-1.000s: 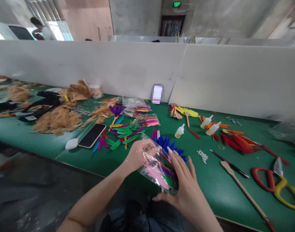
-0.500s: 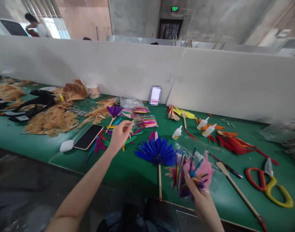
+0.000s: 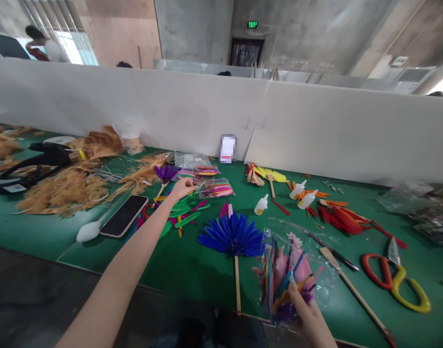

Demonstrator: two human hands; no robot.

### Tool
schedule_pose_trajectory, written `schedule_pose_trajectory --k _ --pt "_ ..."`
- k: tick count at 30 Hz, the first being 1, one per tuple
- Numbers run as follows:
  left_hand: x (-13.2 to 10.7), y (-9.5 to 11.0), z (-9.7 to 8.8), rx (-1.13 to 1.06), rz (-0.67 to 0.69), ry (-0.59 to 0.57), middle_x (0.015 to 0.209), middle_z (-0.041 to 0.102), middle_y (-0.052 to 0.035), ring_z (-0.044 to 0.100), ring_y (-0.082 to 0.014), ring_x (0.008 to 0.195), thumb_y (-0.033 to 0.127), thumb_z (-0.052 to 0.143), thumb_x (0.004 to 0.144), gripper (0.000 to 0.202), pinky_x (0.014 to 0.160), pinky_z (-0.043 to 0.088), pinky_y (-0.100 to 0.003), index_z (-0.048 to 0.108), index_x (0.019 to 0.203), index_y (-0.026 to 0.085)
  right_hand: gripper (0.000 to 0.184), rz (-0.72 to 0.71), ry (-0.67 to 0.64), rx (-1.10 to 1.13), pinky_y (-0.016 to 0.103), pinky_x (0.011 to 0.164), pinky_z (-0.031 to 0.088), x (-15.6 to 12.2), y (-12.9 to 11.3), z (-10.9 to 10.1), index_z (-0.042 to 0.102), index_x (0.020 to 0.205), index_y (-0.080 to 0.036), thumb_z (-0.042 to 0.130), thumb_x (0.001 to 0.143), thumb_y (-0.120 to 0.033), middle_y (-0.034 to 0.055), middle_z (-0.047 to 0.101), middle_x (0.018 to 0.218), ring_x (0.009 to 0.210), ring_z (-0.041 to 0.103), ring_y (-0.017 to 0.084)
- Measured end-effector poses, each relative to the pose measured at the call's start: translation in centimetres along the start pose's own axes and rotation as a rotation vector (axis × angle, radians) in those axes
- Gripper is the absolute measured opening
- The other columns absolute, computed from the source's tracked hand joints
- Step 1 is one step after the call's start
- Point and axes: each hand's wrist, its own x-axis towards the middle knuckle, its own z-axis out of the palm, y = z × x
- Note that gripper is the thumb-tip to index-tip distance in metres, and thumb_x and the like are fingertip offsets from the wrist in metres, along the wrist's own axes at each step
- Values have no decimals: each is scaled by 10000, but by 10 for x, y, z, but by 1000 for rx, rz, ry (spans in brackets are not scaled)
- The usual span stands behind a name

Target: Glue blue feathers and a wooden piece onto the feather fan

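My right hand (image 3: 307, 309) grips the lower right of a clear plastic bag of feathers (image 3: 284, 275), pink, blue, orange and purple inside. Farther off, my left hand (image 3: 183, 187) is closed with fingertips pinched above loose green feathers (image 3: 188, 208). Whatever it holds, if anything, cannot be made out. Just right of it lies a packet of striped pink and multicoloured feathers (image 3: 217, 188). A blue feather fan (image 3: 233, 237) with a wooden handle lies between my hands, and a purple feather fan (image 3: 165, 174) is beyond my left wrist.
Around the green table (image 3: 192, 275) lie a phone (image 3: 124, 216), white glue bottles (image 3: 261, 205), a yellow feather fan (image 3: 272, 175), red feathers (image 3: 339, 220), a wooden stick (image 3: 355, 290) and scissors (image 3: 393, 270). Brown fibre (image 3: 65, 191) covers the left; a white partition (image 3: 163, 106) stands behind.
My left hand has moved slightly away, nearer the feather packets, and a small greenish thing at its fingertips no longer shows. The bag in my right hand has come down slightly. The view has shifted.
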Motion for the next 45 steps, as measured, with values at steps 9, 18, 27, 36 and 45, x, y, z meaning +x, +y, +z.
schedule_pose_trajectory --k 9,18,27,36,45 --pt "3 14 15 187 -54 6 1181 569 -98 590 -223 1008 339 552 902 361 845 505 -436 522 1210 154 579 146 39 75 324 881 522 3 -11 16 653 1124 -225 746 640 -528 36 729 1040 1094 618 264" --pt "-4 30 19 297 71 46 1166 590 -121 556 -288 1098 383 528 900 411 942 412 -510 501 1245 161 710 26 174 93 377 979 465 8 -22 -27 532 1294 -240 729 669 -514 49 702 1110 1136 594 269" --pt "-24 40 38 440 432 -43 1282 529 -115 534 -266 1131 348 588 873 399 949 432 -470 535 1226 170 790 -52 299 -8 378 1055 404 7 -34 -41 529 1294 -221 706 632 -615 51 633 1243 1287 453 283" --pt "-20 45 27 482 374 32 1171 576 -90 595 -211 996 327 547 906 330 843 509 -424 538 1187 152 738 -34 157 55 369 1006 458 1 -31 -37 500 1325 -255 712 683 -549 38 669 1188 1232 519 266" --pt "-16 41 6 399 431 -90 937 721 -102 629 -277 1004 340 590 793 222 900 408 -363 715 938 226 683 -36 186 35 378 1058 399 6 -30 -30 598 1226 -243 747 633 -549 39 684 1158 1262 485 269"
